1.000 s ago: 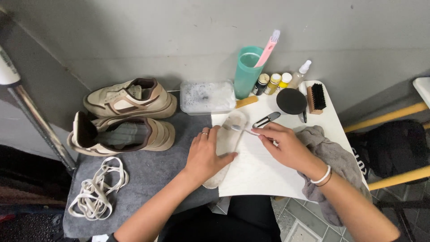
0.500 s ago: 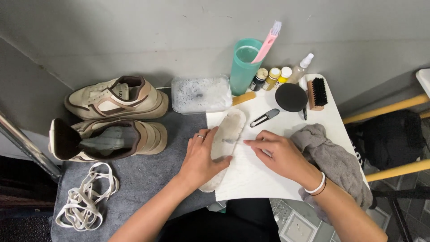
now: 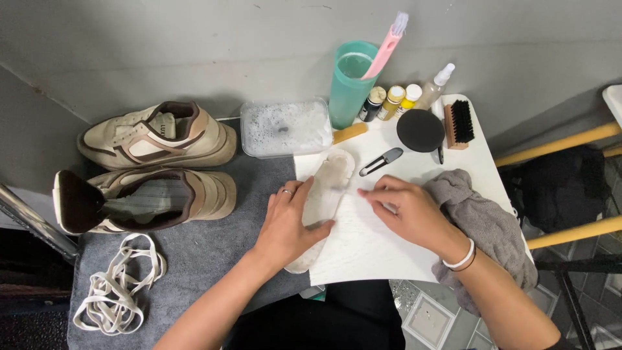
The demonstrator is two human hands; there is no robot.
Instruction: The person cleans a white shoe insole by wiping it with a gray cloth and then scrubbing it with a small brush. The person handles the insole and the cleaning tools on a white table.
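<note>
Here, left hand [image 3: 285, 223] presses flat on one insole [image 3: 324, 201]; right hand [image 3: 405, 210] curled, grip unclear; two shoes [image 3: 155, 168].

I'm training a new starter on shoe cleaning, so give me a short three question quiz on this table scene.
1. True or false: the left hand presses on the pale insole.
2. Which lies nearest the right hand? A grey cloth, B laces, C green cup.
3. What stands in the green cup?

Key: 1 true. 2 A. 3 a pink brush.
</note>
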